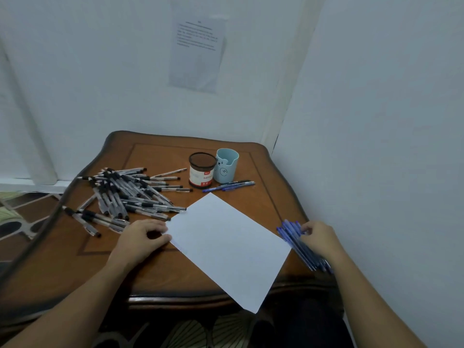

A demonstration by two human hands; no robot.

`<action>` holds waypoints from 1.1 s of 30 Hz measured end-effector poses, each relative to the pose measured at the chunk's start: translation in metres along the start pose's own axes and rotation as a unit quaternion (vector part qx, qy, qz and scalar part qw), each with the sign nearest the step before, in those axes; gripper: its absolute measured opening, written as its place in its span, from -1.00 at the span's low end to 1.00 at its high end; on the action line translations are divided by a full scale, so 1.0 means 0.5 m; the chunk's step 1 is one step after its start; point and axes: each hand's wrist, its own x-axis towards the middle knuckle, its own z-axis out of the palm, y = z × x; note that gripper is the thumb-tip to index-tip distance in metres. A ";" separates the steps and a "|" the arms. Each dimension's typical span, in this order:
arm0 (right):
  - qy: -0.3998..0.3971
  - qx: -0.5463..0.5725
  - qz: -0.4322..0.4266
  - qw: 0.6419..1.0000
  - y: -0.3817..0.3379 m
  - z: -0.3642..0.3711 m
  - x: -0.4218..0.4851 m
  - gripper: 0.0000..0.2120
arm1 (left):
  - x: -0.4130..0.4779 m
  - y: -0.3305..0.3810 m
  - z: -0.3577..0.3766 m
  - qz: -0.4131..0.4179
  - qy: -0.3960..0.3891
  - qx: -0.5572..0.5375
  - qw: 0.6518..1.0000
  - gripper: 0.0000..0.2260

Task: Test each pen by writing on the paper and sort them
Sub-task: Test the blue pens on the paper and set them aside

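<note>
Tabletop at one moment. The white paper [226,247] lies askew at the middle of the wooden table [155,272]. At its 9 o'clock your left hand [140,237] rests with fingers curled against the sheet's corner; whether it pinches the sheet cannot be told. At 3 o'clock your right hand [319,237] grasps a bundle of blue pens [296,243]. A heap of black-grip pens [125,194] lies at 10 o'clock. A brown cup [202,173] and pale blue cup [226,169] stand at 12 o'clock, with loose pens [228,186] just before them.
</note>
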 end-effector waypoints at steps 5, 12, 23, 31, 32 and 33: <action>0.019 0.010 -0.014 1.000 -0.008 0.006 0.008 -0.76 | 0.000 0.003 0.000 -0.001 0.002 -0.013 1.000 -0.80; 0.074 0.064 -0.121 0.988 -0.111 0.052 0.064 -0.79 | -0.001 0.004 -0.003 -0.004 0.004 -0.018 1.000 -0.78; -0.012 0.005 -0.141 0.990 -0.315 0.215 0.222 -0.61 | 0.004 -0.005 0.003 0.001 0.011 -0.012 1.000 -0.78; 0.053 0.005 -0.178 0.983 -0.366 0.249 0.217 -0.81 | 0.010 -0.012 0.004 -0.006 0.003 -0.018 1.000 -0.76; 0.059 0.007 -0.175 0.983 -0.369 0.247 0.213 -0.83 | 0.009 -0.012 0.004 -0.007 0.002 -0.018 1.000 -0.76; 0.062 0.009 -0.175 0.983 -0.370 0.243 0.211 -0.85 | 0.009 -0.011 0.004 -0.007 0.002 -0.017 1.000 -0.76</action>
